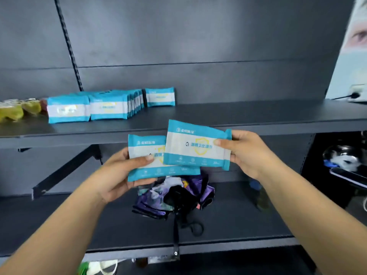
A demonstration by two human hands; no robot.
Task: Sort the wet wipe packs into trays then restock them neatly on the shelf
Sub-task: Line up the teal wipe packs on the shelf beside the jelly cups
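My left hand (119,173) grips a teal-and-white wet wipe pack (147,155) by its left end. My right hand (246,153) holds a second, identical pack (196,145) by its right end, overlapping the first pack's upper right. Both packs hover in front of the dark upper shelf (238,114). On that shelf at the left, a row of matching packs (111,106) stands upright, with one more pack (160,96) upright just right of the row. No tray is in view.
Yellow-green wrapped items (17,110) lie at the shelf's far left. On the lower shelf (79,221) a folded purple umbrella with a black strap (174,197) lies under my hands, a bottle (258,195) to its right. A power socket (357,94) sits at the upper right.
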